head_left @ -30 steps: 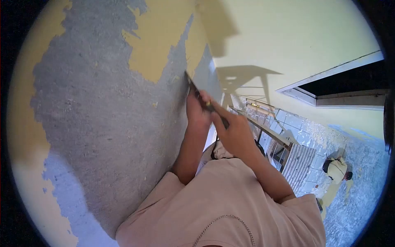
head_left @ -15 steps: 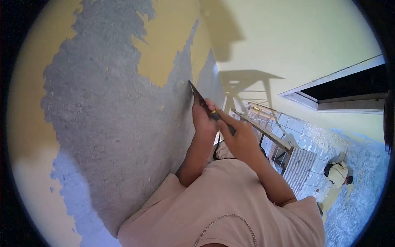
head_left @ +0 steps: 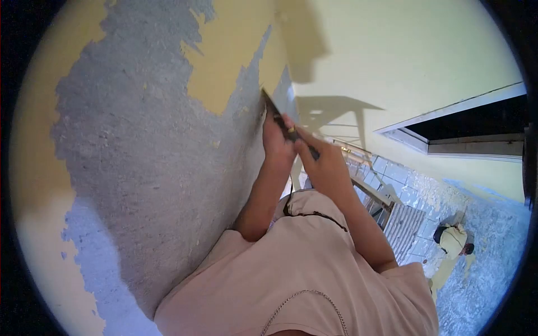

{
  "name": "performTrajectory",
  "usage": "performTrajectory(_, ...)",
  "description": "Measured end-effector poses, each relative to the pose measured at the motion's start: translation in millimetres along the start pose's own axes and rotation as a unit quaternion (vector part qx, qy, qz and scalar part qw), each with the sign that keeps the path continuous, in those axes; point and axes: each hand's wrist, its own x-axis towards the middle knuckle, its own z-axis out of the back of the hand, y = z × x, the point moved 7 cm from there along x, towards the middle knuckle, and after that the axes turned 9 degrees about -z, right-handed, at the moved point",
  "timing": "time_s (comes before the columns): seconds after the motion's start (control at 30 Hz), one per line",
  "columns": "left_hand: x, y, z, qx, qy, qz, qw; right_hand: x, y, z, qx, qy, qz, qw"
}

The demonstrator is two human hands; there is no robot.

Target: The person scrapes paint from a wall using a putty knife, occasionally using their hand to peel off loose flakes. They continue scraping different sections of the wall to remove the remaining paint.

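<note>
A paint scraper with a dark blade and a black handle with a yellow band points up the wall. Its tip meets the lower edge of the yellow paint, where bare grey plaster begins. My left hand is closed around the blade end, close to the wall. Lower down, my right hand grips the handle, whose butt shows past the fingers. The blade is seen nearly edge-on, and part of it is hidden by my left hand.
A pale wall with a dark window opening meets the scraped wall at a corner. Far below on the right are a wooden frame, a corrugated sheet, a tiled floor and another person low to the floor.
Both hands and the scraper have moved up along the wall, and its tip now sits higher at the yellow paint. The view has shifted slightly.
</note>
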Motion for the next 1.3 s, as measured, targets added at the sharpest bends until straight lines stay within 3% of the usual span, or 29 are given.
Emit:
performTrajectory(0.03,-8.6,-7.0,1.4,0.001,0.006,-0.001,1.000,-6.3,2.1,0.9,-0.005,-0.008,0.045,0.999)
performTrajectory(0.1,-23.0,-10.2,-9.5,-0.103,0.086,0.071,0.988,-8.8,4.7,1.1,0.015,-0.003,0.048,0.999)
performTrajectory(0.13,-15.6,-9.7,-18.9,-0.129,0.153,0.067,0.978,-5.0,4.5,0.4,-0.004,-0.001,0.024,1.000)
performTrajectory(0.17,-11.1,-3.0,-19.8,-0.130,0.147,0.069,0.978,-3.0,2.8,0.0,-0.023,0.005,-0.002,1.000)
performTrajectory(0.23,-15.1,0.4,-16.0,-0.046,-0.043,0.007,0.998,-3.2,0.3,6.2,0.019,0.025,-0.028,0.999)
performTrajectory(0.27,-11.5,-2.2,-11.6,-0.015,0.023,-0.025,0.999,-6.4,1.1,5.7,0.002,0.010,-0.005,1.000)
performTrajectory(0.3,-14.1,-8.1,-11.1,-0.016,0.031,-0.024,0.999,-8.3,4.4,6.1,-0.013,-0.007,0.018,1.000)
performTrajectory(0.37,-21.0,-10.6,-9.0,-0.089,0.044,0.076,0.992,-10.5,13.7,0.9,0.013,-0.008,0.044,0.999)
performTrajectory(0.43,-10.2,-6.3,-16.3,-0.073,0.022,0.057,0.995,-0.4,12.4,-3.1,0.014,-0.038,0.031,0.999)
performTrajectory(0.47,-5.2,-3.6,-18.0,-0.054,-0.001,0.040,0.998,8.4,10.2,0.1,-0.006,-0.001,-0.027,1.000)
performTrajectory(0.5,-0.2,-3.9,-22.8,-0.039,-0.014,0.021,0.999,6.6,6.1,0.4,-0.009,-0.001,-0.023,1.000)
performTrajectory(0.53,-0.2,-9.4,-25.1,-0.011,0.060,-0.015,0.998,3.2,6.3,3.1,-0.008,-0.014,0.020,1.000)
performTrajectory(0.57,-3.3,-10.4,-17.4,-0.013,0.065,-0.015,0.998,-3.1,8.3,5.8,-0.004,-0.027,0.061,0.998)
performTrajectory(0.63,-24.5,-10.4,-18.7,-0.128,0.074,0.078,0.986,-9.6,9.8,4.6,0.011,0.000,0.033,0.999)
performTrajectory(0.67,-23.8,-13.3,-29.6,-0.090,0.189,0.033,0.977,-4.6,8.3,3.4,-0.012,-0.004,0.007,1.000)
performTrajectory(0.7,-21.3,-10.2,-34.4,-0.085,0.183,0.033,0.979,-1.9,6.1,0.3,-0.033,-0.005,-0.022,0.999)
performTrajectory(0.77,-5.9,-9.7,-33.5,-0.006,0.004,-0.026,1.000,5.5,9.3,6.9,0.012,-0.001,-0.020,1.000)
performTrajectory(0.87,-17.9,-15.6,-20.4,-0.038,0.048,0.005,0.998,-7.9,11.9,9.1,-0.003,-0.009,0.069,0.998)
performTrajectory(0.9,-18.5,-13.8,-16.4,-0.068,0.048,0.041,0.996,-3.7,14.3,7.0,-0.001,-0.010,0.070,0.998)
performTrajectory(0.93,-13.1,-15.6,-24.3,-0.037,0.105,0.002,0.994,1.7,13.5,5.2,0.000,-0.020,0.044,0.999)
performTrajectory(1.03,2.3,-5.2,-32.2,-0.068,0.005,0.029,0.997,9.7,11.7,12.3,0.006,-0.002,-0.013,1.000)
performTrajectory(1.1,-15.8,-8.2,-36.1,-0.073,0.055,0.041,0.995,-1.3,14.1,14.3,-0.024,-0.024,0.076,0.996)
performTrajectory(1.2,-3.0,-12.7,-27.3,0.000,0.132,0.008,0.991,10.5,17.7,8.9,-0.001,-0.010,0.045,0.999)
performTrajectory(1.23,-7.5,-15.6,-36.8,0.000,0.124,0.008,0.992,16.8,17.6,8.7,-0.012,-0.016,0.019,1.000)
performTrajectory(1.3,-11.0,-13.1,-53.8,-0.037,-0.006,0.037,0.999,22.1,22.4,18.1,-0.029,0.000,0.009,1.000)
